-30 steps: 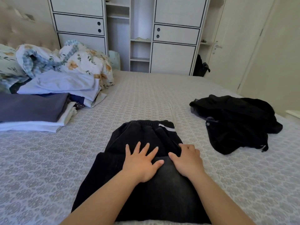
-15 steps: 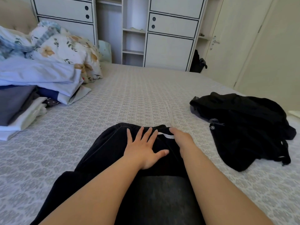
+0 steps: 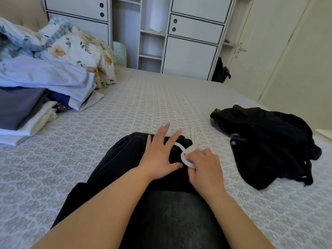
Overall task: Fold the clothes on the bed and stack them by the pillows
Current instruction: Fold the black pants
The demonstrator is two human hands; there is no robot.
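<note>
trousers (image 3: 125, 164) lie flat mid-bed, left hand (image 3: 159, 155) spread, fingers apart, pinning the waistband so it won't shift; right hand (image 3: 203, 168) pinches the white drawstring (image 3: 186, 155), likely tucking it in before folding.

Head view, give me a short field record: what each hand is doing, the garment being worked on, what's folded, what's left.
garment: black trousers flat on bed
left hand: fingers spread, pressing waistband
right hand: pinching white drawstring
folded: stack at left, by floral pillows
left to fold: crumpled black clothes at right
</note>
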